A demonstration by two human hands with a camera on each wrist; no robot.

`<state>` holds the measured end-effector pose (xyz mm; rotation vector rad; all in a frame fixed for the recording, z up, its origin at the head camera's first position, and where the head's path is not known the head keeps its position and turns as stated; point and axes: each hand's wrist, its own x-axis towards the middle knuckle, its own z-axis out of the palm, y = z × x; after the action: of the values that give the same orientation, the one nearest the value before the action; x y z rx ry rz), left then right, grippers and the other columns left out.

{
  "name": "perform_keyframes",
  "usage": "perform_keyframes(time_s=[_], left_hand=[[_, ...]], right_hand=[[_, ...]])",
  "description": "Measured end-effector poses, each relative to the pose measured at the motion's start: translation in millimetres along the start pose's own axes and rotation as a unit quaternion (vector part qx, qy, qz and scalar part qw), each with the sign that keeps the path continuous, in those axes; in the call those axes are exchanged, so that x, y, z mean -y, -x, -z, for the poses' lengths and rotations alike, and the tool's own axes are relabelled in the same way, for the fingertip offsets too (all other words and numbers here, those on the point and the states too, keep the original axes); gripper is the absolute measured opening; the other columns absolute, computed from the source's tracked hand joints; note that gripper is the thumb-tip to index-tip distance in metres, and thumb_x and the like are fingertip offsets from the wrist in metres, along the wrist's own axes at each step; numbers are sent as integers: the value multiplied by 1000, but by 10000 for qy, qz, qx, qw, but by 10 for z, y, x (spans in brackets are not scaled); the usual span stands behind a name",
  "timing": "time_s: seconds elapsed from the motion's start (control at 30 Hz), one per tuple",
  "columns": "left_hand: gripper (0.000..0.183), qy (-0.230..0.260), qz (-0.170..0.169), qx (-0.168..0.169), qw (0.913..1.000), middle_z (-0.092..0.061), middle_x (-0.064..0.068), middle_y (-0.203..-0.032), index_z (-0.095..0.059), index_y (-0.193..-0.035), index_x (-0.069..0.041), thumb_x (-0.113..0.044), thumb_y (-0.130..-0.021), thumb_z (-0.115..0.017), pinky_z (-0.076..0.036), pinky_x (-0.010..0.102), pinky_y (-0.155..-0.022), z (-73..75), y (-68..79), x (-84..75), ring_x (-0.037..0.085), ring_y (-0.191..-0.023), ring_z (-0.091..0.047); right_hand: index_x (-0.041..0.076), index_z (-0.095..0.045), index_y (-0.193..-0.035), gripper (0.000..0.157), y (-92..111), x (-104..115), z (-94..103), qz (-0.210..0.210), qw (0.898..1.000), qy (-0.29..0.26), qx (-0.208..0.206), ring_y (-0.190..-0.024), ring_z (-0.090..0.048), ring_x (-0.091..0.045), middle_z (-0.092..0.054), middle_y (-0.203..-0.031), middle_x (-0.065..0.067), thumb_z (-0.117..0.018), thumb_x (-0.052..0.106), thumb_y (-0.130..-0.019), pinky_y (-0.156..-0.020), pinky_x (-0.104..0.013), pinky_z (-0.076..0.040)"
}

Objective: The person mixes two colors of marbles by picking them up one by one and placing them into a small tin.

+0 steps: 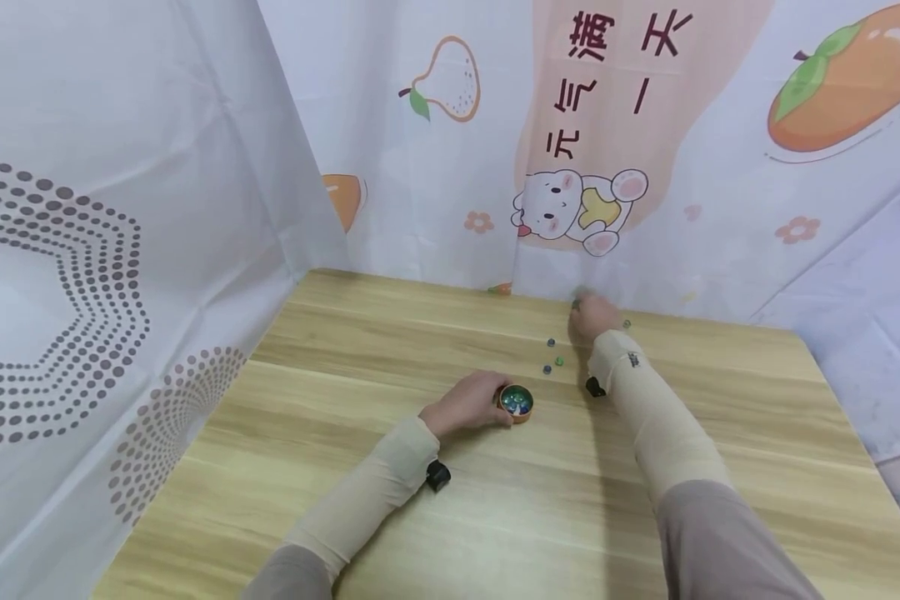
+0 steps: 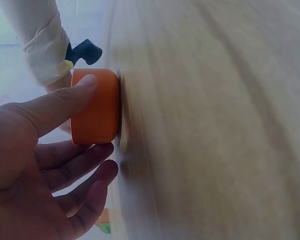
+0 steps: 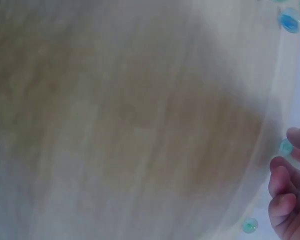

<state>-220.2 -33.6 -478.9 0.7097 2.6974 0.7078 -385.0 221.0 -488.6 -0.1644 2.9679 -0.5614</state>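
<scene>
My left hand [image 1: 468, 402] grips a small round orange container [image 2: 95, 106] by its side, thumb on one wall and fingertips on the opposite one. Its base is against the wooden table, and blue and green marbles [image 1: 516, 402] lie inside. Stretched out to the table's far edge, my right hand [image 1: 598, 317] pinches a blue-green marble [image 3: 286, 146] between thumb and finger. Left of that hand two blue marbles [image 1: 547, 369] and a green marble [image 1: 559, 362] lie loose on the wood. Another clear green marble [image 3: 250, 225] sits just to its right.
The wooden table [image 1: 420, 517] meets a printed fabric curtain [image 1: 450, 167] along its back edge. A second white cloth [image 1: 195, 150] hangs down the left side. Each wrist wears a black strap piece [image 1: 438, 475].
</scene>
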Motion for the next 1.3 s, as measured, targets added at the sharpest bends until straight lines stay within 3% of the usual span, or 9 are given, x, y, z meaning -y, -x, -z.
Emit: perform_keyframes(time_s=[0.37,0.67,0.93,1.13,1.3], left_hand=[[58,-11,81,4,10000,-66,3,-121,-60,-128,-9,-30,-79,-81,-47,30,-98,40,-1,-32,17,-112,-60],[59,-19,50,43,10000,-67,3,-120,-61,-128,-9,-32,-78,-82,-48,30,-97,27,-11,-40,16,-110,-62],[58,126,88,-9,9999,-67,4,-119,-60,-128,-9,-30,-79,-82,-48,31,-96,34,-4,-28,17,-108,-62],[58,58,1,-36,10000,-68,4,-119,-61,-128,-8,-30,-78,-82,-48,30,-97,26,3,-22,17,-109,-62],[59,21,-21,-32,10000,-68,5,-119,-61,-128,-7,-29,-78,-82,-48,31,-97,22,9,-24,18,-110,-62]], right_hand=[[0,-65,-104,24,-59,-3,-31,-103,9997,4,-219,-93,-61,-36,-64,-104,-20,-51,19,-97,-82,-48,-51],[0,-66,-102,24,21,55,30,-366,9992,-105,-86,-94,-61,-35,-65,-104,-20,-52,18,-96,-82,-47,-51],[1,-64,-111,28,74,108,11,-452,9988,-175,27,-95,-63,-34,-67,-106,-19,-51,22,-97,-82,-46,-52],[0,-63,-112,27,136,114,52,-397,9982,-436,78,-102,-60,-36,-65,-111,-21,-52,20,-97,-90,-49,-49],[1,-64,-116,30,218,115,54,-167,9981,-577,-109,-111,-58,-41,-64,-119,-24,-53,21,-97,-97,-53,-46]])
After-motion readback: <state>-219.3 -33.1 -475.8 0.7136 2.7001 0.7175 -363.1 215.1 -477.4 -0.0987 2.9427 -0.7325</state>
